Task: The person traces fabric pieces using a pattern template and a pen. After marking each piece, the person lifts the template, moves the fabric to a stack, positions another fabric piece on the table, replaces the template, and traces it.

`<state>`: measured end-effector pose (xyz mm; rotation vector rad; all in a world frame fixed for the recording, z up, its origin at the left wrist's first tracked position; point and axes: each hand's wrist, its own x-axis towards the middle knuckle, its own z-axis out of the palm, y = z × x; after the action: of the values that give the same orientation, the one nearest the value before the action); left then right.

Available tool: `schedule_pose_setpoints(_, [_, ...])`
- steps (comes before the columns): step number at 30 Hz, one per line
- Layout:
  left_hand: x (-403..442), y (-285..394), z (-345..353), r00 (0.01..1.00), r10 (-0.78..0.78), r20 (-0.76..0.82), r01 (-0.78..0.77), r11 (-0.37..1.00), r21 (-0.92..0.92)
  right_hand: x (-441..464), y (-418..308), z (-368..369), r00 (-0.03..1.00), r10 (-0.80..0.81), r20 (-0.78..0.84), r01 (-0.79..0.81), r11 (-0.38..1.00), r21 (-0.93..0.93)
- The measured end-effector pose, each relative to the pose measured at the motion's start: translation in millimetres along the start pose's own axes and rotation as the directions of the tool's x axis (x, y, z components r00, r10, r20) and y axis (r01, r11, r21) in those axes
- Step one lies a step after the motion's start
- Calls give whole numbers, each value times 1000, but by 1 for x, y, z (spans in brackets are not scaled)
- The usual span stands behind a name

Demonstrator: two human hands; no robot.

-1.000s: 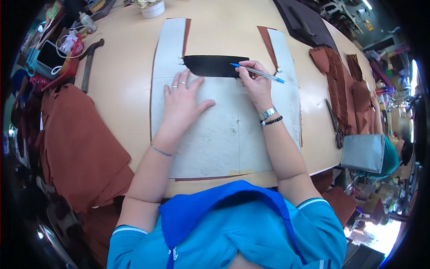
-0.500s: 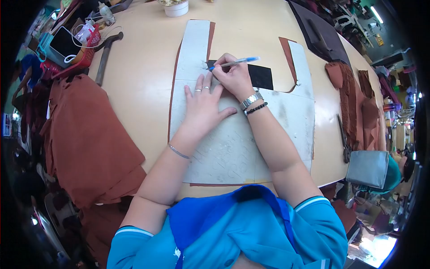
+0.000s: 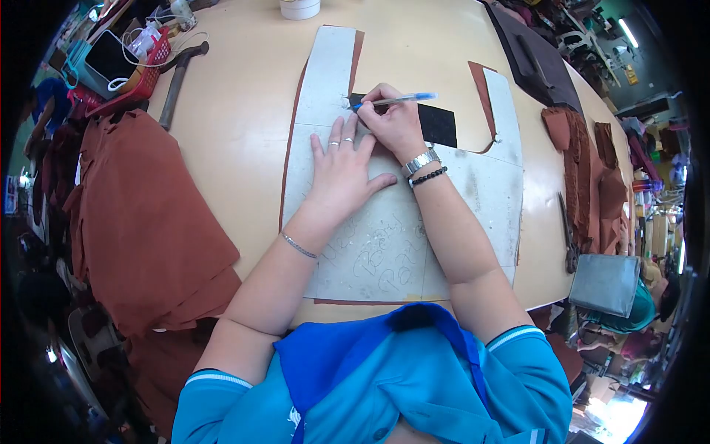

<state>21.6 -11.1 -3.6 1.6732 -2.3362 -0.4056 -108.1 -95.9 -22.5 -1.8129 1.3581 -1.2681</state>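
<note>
A large pale grey template [image 3: 473, 192] with two upright arms lies on brown material [image 3: 481, 92], whose edges show around it. My left hand [image 3: 342, 166] rests flat on the template with its fingers spread. In my right hand [image 3: 390, 126] is a blue-capped pen [image 3: 407, 98], its tip at the inner corner by the template's left arm. A black piece [image 3: 438, 124] lies along the template's upper inner edge, partly covered by my right hand.
Brown sheets [image 3: 148, 229] are stacked at the left, below a hammer [image 3: 175, 89] and a red basket [image 3: 151, 74]. Scissors [image 3: 569, 240], brown scraps [image 3: 580, 177] and dark material [image 3: 532, 59] lie at the right. A white pot [image 3: 299, 7] stands at the back.
My right hand has moved left with the pen, from the right part of the black piece to the left inner corner. The view has shifted; my left hand still lies flat on the template.
</note>
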Motion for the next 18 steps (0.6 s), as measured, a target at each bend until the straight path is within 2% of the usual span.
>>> schedule_pose_setpoints(2, [0, 1, -4, 1000, -3, 5, 4, 1000, -4, 2, 5, -4, 999, 54, -5, -54, 996, 65])
schedule_pose_setpoints(5, [-2, 1, -6, 1000, -3, 10, 4, 999, -47, 2, -2, -30, 949, 315, -11, -267, 820, 506])
schedule_pose_setpoints(8, [-3, 1, -7, 1000, 6, 15, -5, 999, -39, -14, 5, -82, 945, 292, -148, -195, 864, 464])
schedule_pose_setpoints(12, [-3, 4, -5, 1000, 23, -8, -24, 998, -58, -48, 58, -168, 879, 220, -423, -137, 966, 218])
schedule_pose_setpoints(15, [-3, 5, -5, 1000, 24, 3, -24, 998, -60, -67, 84, -209, 848, 191, -494, -150, 981, 121])
schedule_pose_setpoints(18, [-1, 6, -7, 1000, 21, 11, -21, 999, -43, -74, 94, -215, 839, 214, -500, -205, 976, 73])
